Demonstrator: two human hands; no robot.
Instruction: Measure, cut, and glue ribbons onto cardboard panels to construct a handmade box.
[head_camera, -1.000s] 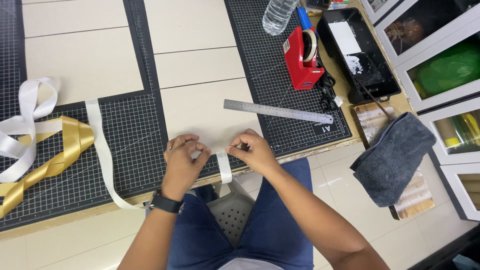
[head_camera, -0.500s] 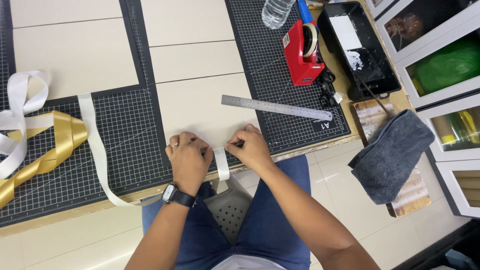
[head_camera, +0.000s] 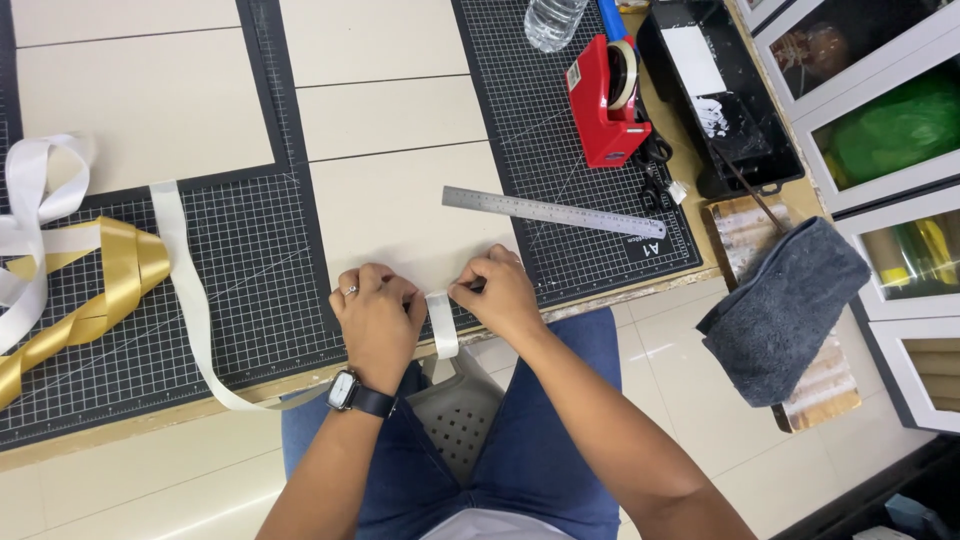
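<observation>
My left hand and my right hand meet at the table's near edge, both pinching a short piece of white ribbon that hangs down between them over the edge. My left wrist wears a dark watch. My right fingers also seem to hold something small and dark against the ribbon; what it is I cannot tell. A longer white ribbon strip runs across the black cutting mat to my left and drops off the edge.
A steel ruler lies just beyond my right hand. A red tape dispenser, a clear bottle and a black tray stand at the back right. Gold ribbon and white ribbon loops lie far left. A grey cloth sits right.
Both hands stay together at the table edge on the short white ribbon, with only small finger shifts. The view has drifted slightly, nothing else moved.
</observation>
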